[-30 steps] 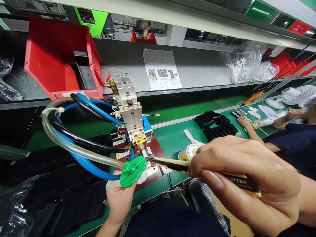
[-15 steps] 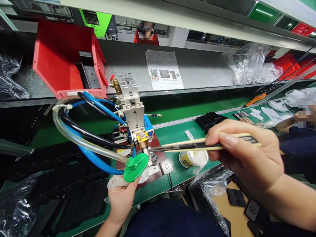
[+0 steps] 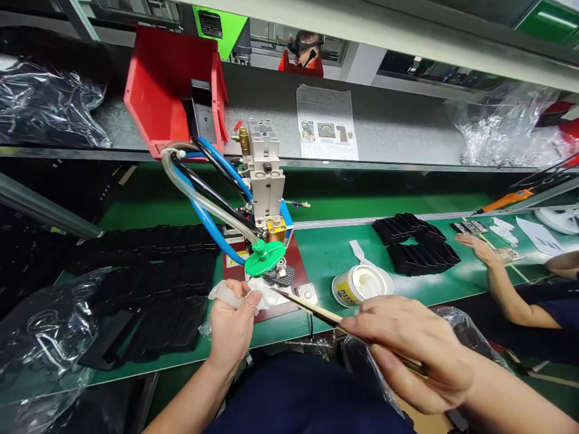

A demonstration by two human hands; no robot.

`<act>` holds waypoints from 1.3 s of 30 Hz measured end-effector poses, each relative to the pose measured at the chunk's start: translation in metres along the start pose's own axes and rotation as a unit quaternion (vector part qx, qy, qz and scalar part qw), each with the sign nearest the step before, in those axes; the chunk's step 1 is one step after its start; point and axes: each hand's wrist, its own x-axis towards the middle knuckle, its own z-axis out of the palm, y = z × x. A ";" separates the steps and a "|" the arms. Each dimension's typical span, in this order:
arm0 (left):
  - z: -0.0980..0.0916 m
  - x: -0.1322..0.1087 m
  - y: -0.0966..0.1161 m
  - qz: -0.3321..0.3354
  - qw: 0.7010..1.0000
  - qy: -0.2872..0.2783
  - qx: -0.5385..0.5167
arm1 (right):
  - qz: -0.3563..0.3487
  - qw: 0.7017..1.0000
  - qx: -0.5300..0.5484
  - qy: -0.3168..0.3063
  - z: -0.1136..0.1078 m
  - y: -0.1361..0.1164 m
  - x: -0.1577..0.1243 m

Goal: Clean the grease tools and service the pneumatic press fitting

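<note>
My left hand (image 3: 233, 322) is closed around a white cloth or wad (image 3: 253, 292) just below a green disc-shaped part (image 3: 265, 257) fed by a clear tube (image 3: 199, 199). My right hand (image 3: 411, 349) grips a slim utility knife (image 3: 312, 308) with a pale yellow and black handle. Its blade tip reaches toward the white wad by my left thumb. Behind the disc stands a small pneumatic press (image 3: 266, 181) with blue and black hoses, on a dark red base plate (image 3: 294, 265).
An open white tin (image 3: 359, 284) sits on the green belt (image 3: 407, 286) right of the press. Black moulded parts (image 3: 414, 241) lie farther right, near another person's hand (image 3: 482, 248). More black trays (image 3: 149, 289) and plastic bags are on the left. A red bin (image 3: 167, 90) stands on the shelf.
The view shifted, so the press appears farther right. My right hand dropped lower and angled the knife down toward the white wad. The green disc now sits above my left hand instead of in it.
</note>
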 end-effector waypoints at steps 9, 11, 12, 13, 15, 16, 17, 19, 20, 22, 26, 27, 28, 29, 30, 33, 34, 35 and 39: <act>0.002 -0.016 -0.005 0.035 0.999 0.009 0.031 | 0.074 0.992 0.094 0.046 0.013 0.008 -0.012; 0.004 -0.018 -0.003 0.011 1.000 -0.017 0.004 | 0.107 0.984 0.126 0.068 0.014 0.011 -0.021; 0.006 -0.019 -0.001 -0.002 0.999 -0.031 -0.013 | 0.130 0.978 0.147 0.078 0.015 0.013 -0.026; 0.008 -0.020 0.000 -0.014 0.999 -0.043 -0.028 | 0.154 0.969 0.172 0.086 0.017 0.015 -0.033; 0.012 -0.023 0.001 -0.028 0.997 -0.053 -0.045 | 0.201 0.947 0.229 0.101 0.022 0.020 -0.047; 0.013 -0.025 0.000 -0.031 0.997 -0.054 -0.049 | 0.222 0.935 0.254 0.108 0.024 0.022 -0.054; 0.015 -0.027 -0.001 -0.031 0.997 -0.053 -0.051 | 0.239 0.923 0.276 0.119 0.027 0.024 -0.061; 0.018 -0.030 -0.005 -0.029 0.997 -0.050 -0.056 | 0.264 0.902 0.309 0.147 0.033 0.026 -0.073; 0.019 -0.030 -0.007 -0.029 0.997 -0.045 -0.060 | 0.276 0.892 0.319 0.164 0.034 0.026 -0.079; 0.019 -0.030 -0.011 -0.036 0.996 -0.025 -0.072 | 0.299 0.868 0.334 0.212 0.033 0.026 -0.087; 0.014 -0.023 -0.016 -0.061 0.989 0.053 -0.125 | 0.303 0.816 0.346 0.350 0.016 0.030 -0.105; 0.013 -0.021 -0.017 -0.068 0.985 0.066 -0.141 | 0.304 0.803 0.350 0.375 0.011 0.032 -0.111; 0.013 -0.020 -0.018 -0.076 0.982 0.075 -0.157 | 0.309 0.789 0.357 0.393 0.005 0.035 -0.118; 0.013 -0.020 -0.018 -0.085 0.978 0.082 -0.170 | 0.322 0.772 0.367 0.407 0.001 0.037 -0.126; 0.015 -0.020 -0.020 -0.095 0.975 0.090 -0.182 | 0.337 0.755 0.376 0.418 -0.002 0.039 -0.135; 0.024 -0.024 -0.024 -0.124 0.964 0.118 -0.204 | 0.389 0.704 0.404 0.436 -0.002 0.044 -0.165; 0.027 -0.026 -0.026 -0.130 0.961 0.127 -0.208 | 0.408 0.686 0.416 0.435 0.000 0.044 -0.174; 0.030 -0.028 -0.028 -0.134 0.960 0.132 -0.208 | 0.427 0.668 0.429 0.433 0.003 0.044 -0.184; 0.040 -0.042 -0.037 -0.112 0.977 0.088 -0.156 | 0.478 0.592 0.501 0.413 0.017 0.043 -0.213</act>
